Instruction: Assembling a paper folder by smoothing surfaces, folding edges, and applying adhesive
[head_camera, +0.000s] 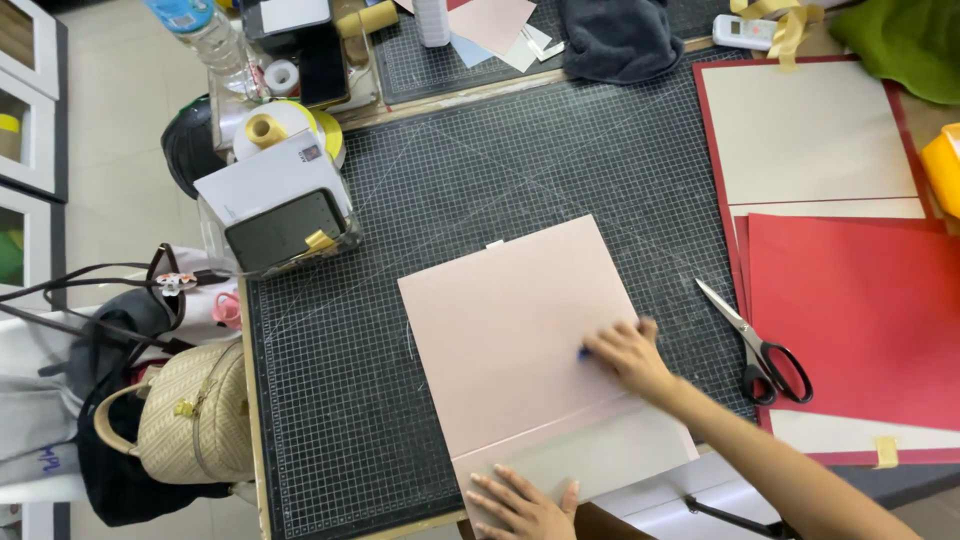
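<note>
A large pink board (510, 335) lies tilted in the middle of the dark gridded cutting mat (480, 170) on the desk, its lower strip a bare grey flap toward the person. Right of the pink board, black-handled scissors (757, 345) rest on the mat with blades shut, and beyond them sit red sheets (860, 320) and a red-edged cream board (805, 130). Up and left of the pink board stands a clear holder with a white envelope (270, 180) and a dark phone (285, 228); yellow ribbon rolls (268, 128) lie just behind it. Further left, off the desk, a woven beige bag (195, 415) hangs.

The right hand (625, 352) reaches in from the lower right, arm stretched, fingers curled down onto the pink board, pinching a small blue object (583, 352) too small to identify. The left hand (520, 505) lies flat and open, fingers spread, pressing the grey flap at the board's near edge.
</note>
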